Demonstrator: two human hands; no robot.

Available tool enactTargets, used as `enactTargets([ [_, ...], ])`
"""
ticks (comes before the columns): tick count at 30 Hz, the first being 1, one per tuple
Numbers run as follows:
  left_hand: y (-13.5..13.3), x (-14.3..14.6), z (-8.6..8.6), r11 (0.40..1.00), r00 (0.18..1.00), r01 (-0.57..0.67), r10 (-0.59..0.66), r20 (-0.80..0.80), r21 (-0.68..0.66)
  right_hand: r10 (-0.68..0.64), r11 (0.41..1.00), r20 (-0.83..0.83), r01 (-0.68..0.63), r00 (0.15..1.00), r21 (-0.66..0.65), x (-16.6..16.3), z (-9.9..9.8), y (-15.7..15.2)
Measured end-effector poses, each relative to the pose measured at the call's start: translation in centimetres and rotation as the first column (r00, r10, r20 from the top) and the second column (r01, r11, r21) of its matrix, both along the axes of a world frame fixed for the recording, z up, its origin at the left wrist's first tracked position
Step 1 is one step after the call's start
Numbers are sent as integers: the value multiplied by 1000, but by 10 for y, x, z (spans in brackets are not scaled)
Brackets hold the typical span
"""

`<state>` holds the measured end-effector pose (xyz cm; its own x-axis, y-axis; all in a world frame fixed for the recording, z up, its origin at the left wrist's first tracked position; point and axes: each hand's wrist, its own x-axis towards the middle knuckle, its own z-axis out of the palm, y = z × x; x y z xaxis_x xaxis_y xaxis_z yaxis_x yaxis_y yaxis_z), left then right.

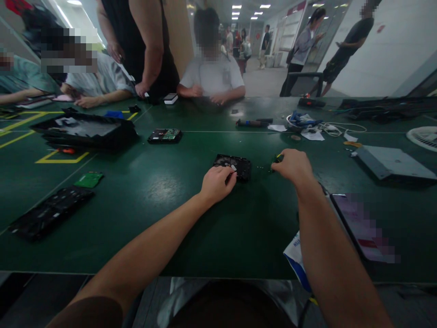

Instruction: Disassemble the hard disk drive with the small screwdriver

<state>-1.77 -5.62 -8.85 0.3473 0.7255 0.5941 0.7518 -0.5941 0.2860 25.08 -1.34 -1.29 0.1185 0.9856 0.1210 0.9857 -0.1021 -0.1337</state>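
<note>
A black hard drive [243,168] lies on the green table in front of me. My left hand [217,184] is closed at its near left edge, fingers on the drive's upper side beside a small whitish piece [234,168]. Several tiny screw-like bits [260,167] lie on the table to the right of the drive. Just past them, my right hand [294,166] is pinched around a small green-and-yellow thing [277,159]. Its exact kind is mostly hidden by the fingers.
At the left lie a long black part [51,212] and a green circuit board [89,179]. Behind are a black casing [88,132] and another drive [165,135]. A phone [362,228] and a grey metal box [396,161] are at right. People sit opposite.
</note>
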Motion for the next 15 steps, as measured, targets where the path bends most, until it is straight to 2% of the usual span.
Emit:
enactTargets([
  [15,2,1,-4,1000,1000,-2,2,1,5,-14,992,-139,31,990,119,-15,-16,3],
])
